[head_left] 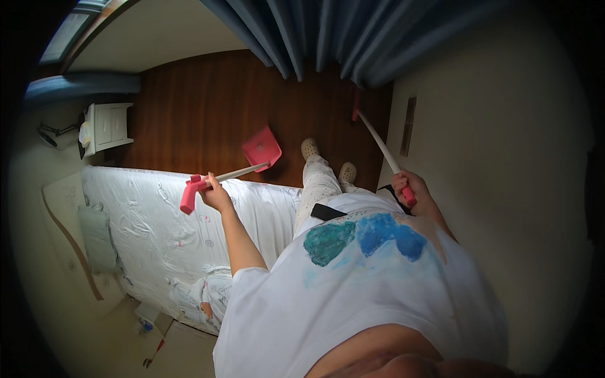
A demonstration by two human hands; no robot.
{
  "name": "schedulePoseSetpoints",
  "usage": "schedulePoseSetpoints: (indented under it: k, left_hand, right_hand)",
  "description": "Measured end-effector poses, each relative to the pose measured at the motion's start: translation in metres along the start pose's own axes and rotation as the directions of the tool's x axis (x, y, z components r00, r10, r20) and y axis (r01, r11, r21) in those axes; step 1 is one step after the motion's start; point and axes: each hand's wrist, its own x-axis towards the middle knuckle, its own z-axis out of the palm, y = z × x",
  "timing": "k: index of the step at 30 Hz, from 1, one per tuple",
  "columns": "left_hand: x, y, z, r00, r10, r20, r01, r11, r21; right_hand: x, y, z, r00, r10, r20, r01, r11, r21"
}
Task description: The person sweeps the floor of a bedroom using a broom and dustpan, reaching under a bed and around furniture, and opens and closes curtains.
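My left hand (218, 196) is closed round the upper part of a long-handled dustpan (263, 146), just below its pink grip. Its white pole slants down to a pink pan near the wooden floor, beside the bed; a small greyish patch shows inside the pan. On the right, my right hand (409, 184) grips the pink-ended handle of a broom (380, 142). The white pole reaches away to the pink broom head near the right wall, under the curtain's edge. The bristles are dark and hard to make out.
A bed (145, 208) with a white patterned sheet lies along my left. Beyond it stand a white nightstand (110, 129) and a black desk lamp (55, 133). Blue curtains (328, 38) hang ahead above the brown wooden floor (195, 113). A pale wall (479, 157) runs close on my right.
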Motion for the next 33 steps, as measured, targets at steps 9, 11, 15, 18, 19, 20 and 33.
schedulePoseSetpoints:
  k: [9,11,15,18,19,20,33]
  left_hand:
    - [-0.055,-0.035,-0.009,0.865,-0.501,-0.031,0.501,0.858,0.109]
    - [-0.067,-0.040,-0.006,0.573,-0.814,0.090,0.804,0.580,0.129]
    - [-0.085,-0.001,0.055,0.281,-0.789,0.546,0.783,0.517,0.344]
    - [-0.045,0.052,0.136,0.540,-0.512,0.669,0.499,0.834,0.235]
    - [-0.019,0.070,0.167,0.618,-0.399,0.677,0.438,0.890,0.125]
    - [0.009,0.089,0.195,0.708,-0.287,0.646,0.383,0.924,-0.010]
    - [0.132,0.257,0.388,0.462,0.321,0.827,-0.216,0.945,-0.246]
  right_hand:
    - [0.079,-0.029,0.049,0.964,-0.140,-0.225,0.090,0.972,-0.219]
    - [0.088,-0.023,0.057,0.978,-0.092,-0.189,0.041,0.965,-0.258]
    - [0.081,-0.010,0.068,0.983,-0.083,-0.167,0.035,0.962,-0.273]
    - [0.073,-0.010,0.051,0.994,-0.030,-0.105,0.003,0.967,-0.253]
    - [0.067,-0.010,0.047,0.995,-0.046,-0.092,0.022,0.968,-0.248]
    - [0.061,-0.009,0.042,0.988,-0.056,-0.146,0.012,0.958,-0.286]
    - [0.054,0.002,-0.043,0.984,-0.154,-0.090,0.140,0.980,-0.143]
